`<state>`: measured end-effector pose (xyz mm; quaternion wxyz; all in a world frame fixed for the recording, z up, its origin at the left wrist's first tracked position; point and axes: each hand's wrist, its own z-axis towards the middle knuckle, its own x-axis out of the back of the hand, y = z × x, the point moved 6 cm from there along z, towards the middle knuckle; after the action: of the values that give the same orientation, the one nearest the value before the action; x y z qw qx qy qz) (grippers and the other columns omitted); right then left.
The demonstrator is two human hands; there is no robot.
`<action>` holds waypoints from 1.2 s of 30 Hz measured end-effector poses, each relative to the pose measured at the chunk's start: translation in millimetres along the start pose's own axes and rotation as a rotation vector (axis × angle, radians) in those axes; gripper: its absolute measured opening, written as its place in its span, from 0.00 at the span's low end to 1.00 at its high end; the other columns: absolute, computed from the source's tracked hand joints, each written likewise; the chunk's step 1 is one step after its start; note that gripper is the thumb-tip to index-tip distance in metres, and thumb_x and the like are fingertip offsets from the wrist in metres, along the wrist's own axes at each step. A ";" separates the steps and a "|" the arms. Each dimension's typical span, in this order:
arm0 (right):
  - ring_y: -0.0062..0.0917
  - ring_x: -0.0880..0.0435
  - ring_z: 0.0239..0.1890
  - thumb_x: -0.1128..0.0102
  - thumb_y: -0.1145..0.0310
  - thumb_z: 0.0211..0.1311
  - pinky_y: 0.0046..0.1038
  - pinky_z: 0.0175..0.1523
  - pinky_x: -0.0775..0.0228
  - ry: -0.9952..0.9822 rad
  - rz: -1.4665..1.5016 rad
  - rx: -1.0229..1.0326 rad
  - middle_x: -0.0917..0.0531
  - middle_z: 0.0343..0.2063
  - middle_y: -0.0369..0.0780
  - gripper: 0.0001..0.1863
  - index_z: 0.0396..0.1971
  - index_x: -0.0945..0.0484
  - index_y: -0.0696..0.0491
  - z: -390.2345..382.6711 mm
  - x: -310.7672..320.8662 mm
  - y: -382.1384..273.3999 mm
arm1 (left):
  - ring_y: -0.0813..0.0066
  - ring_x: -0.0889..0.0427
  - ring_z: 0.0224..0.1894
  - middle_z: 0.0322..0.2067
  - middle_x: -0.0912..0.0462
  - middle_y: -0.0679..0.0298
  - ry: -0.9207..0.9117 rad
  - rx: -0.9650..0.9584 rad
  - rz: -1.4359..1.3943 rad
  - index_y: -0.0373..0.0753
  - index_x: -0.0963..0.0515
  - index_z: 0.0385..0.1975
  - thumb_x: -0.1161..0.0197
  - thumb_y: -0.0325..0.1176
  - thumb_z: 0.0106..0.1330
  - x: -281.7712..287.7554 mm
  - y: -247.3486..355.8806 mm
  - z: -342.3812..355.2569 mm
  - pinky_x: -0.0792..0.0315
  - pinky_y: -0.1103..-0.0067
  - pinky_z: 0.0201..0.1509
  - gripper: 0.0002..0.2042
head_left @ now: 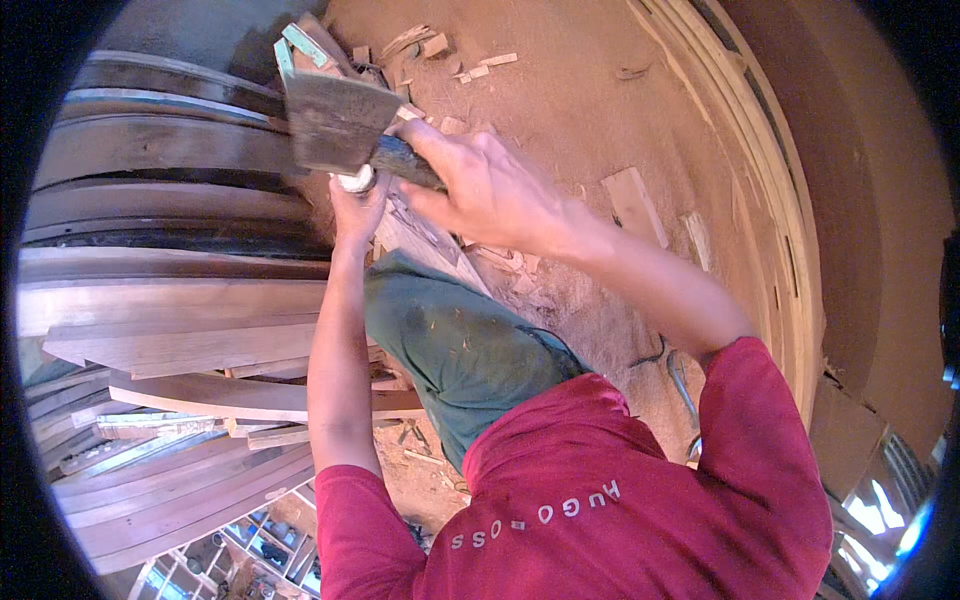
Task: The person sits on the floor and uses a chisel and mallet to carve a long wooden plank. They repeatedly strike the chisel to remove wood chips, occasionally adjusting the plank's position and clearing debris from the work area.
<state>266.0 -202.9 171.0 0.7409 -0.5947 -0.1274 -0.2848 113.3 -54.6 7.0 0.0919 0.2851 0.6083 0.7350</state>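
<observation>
In my right hand [455,175] is a broad flat-bladed tool [343,122] with a short dark handle; my fingers are wrapped round the handle. Its blade is tilted over my left hand [357,210] and hides most of those fingers. The left hand is closed beside the handle, and what it grips cannot be made out. A small white rounded thing [356,180] shows at its fingertips. Below both hands a pale wooden piece [425,242] runs down beside my trouser leg. Turquoise-marked wooden pieces [308,45] show beyond the blade.
Long curved boards [180,305] are stacked along the left. Wood offcuts [495,62] and shavings lie on the brown floor ahead. A flat wooden block [635,205] lies to the right of my hands. Long pale strips [745,120] curve along the far right.
</observation>
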 end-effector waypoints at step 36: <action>0.46 0.16 0.33 0.37 0.63 0.55 0.40 0.39 0.26 0.078 0.051 -0.136 0.18 0.31 0.52 0.24 0.50 0.27 0.58 2.6 -0.9 40.1 | 0.85 0.23 0.30 0.27 0.19 0.71 0.119 -0.067 -0.123 0.32 0.20 0.30 0.32 0.24 0.56 13.3 9.9 42.2 0.28 0.83 0.36 0.05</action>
<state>288.6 -195.0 138.7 0.7105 -0.6349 -0.0635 -0.2968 126.9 -15.1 24.5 0.1102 0.1999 0.6042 0.7634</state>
